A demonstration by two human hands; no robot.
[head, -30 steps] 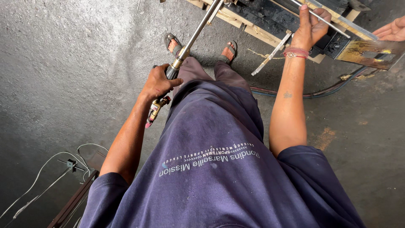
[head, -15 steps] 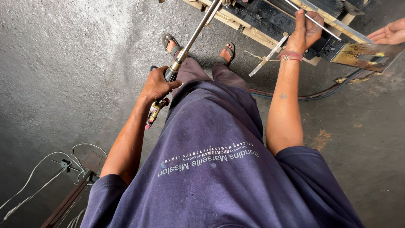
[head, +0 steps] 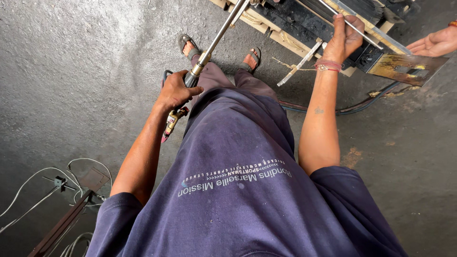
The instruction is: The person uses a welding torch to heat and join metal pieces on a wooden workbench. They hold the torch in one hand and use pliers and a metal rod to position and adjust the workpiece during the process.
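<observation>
My left hand (head: 174, 90) grips the brass handle of a long metal torch (head: 216, 39) whose tube runs up toward the dark workpiece (head: 304, 21) on a wooden pallet. My right hand (head: 343, 40) is closed around a thin metal rod (head: 354, 24) that lies slanted over the workpiece. A red band sits on that wrist. My feet in sandals (head: 189, 46) stand just before the pallet.
Another person's open hand (head: 435, 44) reaches in at the top right, above a rusty flat metal plate (head: 405, 69). Hoses (head: 342, 110) run over the concrete floor on the right. White wires (head: 33, 190) and a metal bar (head: 62, 226) lie at the bottom left.
The view has shifted slightly. My right hand has edged left along the rod, and the other person's hand has moved a little lower. The torch stays put.
</observation>
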